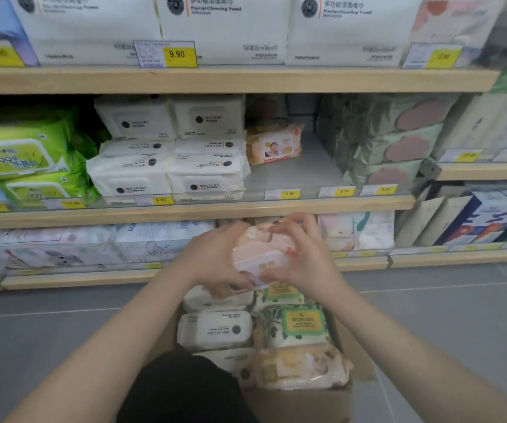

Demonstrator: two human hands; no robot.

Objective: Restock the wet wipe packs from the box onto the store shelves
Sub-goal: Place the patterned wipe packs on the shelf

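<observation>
Left hand (pixel 215 257) and right hand (pixel 304 264) both grip a blurred pink plastic wet-wipe pack (pixel 261 254), hiding the brown cardboard box (pixel 304 404) at 12 o'clock.

Shop: price-tagged shelves (pixel 185 210)

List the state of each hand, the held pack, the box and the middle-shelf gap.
left hand: grips the pink pack
right hand: grips the pink pack
pink pack: lifted above the box
box: open, holding packs
middle-shelf gap: one orange pack at the back
</observation>
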